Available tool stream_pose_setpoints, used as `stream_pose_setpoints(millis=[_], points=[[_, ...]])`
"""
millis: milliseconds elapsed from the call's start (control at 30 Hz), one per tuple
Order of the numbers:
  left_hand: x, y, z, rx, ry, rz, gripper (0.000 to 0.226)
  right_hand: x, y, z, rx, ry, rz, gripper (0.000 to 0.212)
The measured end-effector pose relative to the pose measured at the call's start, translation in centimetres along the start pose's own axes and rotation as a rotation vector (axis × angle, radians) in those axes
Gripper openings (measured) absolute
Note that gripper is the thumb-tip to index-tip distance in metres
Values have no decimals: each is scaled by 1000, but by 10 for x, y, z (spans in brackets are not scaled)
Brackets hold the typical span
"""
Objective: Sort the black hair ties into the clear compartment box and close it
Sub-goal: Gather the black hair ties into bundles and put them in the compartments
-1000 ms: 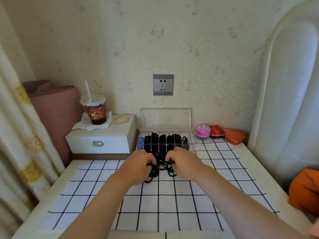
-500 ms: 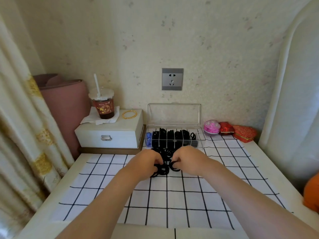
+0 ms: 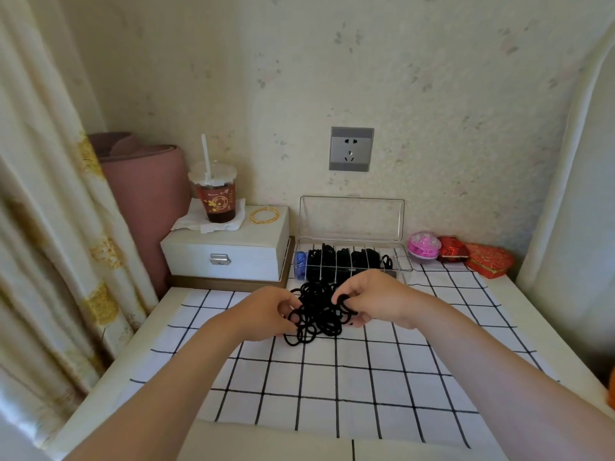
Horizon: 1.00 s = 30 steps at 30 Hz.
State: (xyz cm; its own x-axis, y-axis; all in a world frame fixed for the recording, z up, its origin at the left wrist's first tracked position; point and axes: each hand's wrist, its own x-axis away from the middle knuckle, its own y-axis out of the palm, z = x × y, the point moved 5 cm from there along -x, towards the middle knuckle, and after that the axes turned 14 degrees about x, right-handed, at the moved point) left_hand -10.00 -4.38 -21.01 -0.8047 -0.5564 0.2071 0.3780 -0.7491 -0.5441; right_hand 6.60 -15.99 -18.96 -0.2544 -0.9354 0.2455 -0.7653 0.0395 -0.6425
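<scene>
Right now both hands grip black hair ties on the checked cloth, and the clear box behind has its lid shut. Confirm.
Wrong on the lid: in the head view it stands open, upright behind the clear box. The left hand and right hand do grip black hair ties on the checked cloth.

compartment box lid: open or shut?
Open. The clear lid stands upright behind the compartment box, leaving dividers and hair ties exposed.
</scene>
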Motion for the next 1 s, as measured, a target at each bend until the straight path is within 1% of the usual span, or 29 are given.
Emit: stream_pose_setpoints(millis=[67,133,200,267,333,400,433,500,600,733,800,900,1000], points=[[-1,-2,-4,-44,-6,7,24,-2,6,-2,15,2,-10,30],[0,-4,-5,-30,-11,13,18,-6,12,-3,133,-19,23,28],[2,-6,-4,-48,-6,21,15,-10,17,-4,289,-60,73,30],[3,-7,-2,-76,10,41,14,-11,21,-9,493,-146,122,31],[4,-6,1,-98,39,59,11,-12,29,-12,707,-222,124,30],[5,-3,6,-123,83,61,11,-14,33,-8,823,-191,110,33],[5,-2,9,-135,102,59,11,-16,34,-6,850,-163,106,30],[4,-2,14,-157,122,73,10,-17,33,-6,907,-129,105,16],[4,-6,17,-145,135,115,8,-17,33,-7,903,-108,113,14],[4,-2,17,-137,134,71,9,-15,26,-6,776,-90,109,9],[5,3,15,-136,109,23,12,-12,16,-9,697,-85,134,11],[7,13,13,-287,96,-12,27,-6,3,-12,592,-61,179,14],[8,16,15,-382,82,36,30,-1,-4,-16,525,-64,220,20]])
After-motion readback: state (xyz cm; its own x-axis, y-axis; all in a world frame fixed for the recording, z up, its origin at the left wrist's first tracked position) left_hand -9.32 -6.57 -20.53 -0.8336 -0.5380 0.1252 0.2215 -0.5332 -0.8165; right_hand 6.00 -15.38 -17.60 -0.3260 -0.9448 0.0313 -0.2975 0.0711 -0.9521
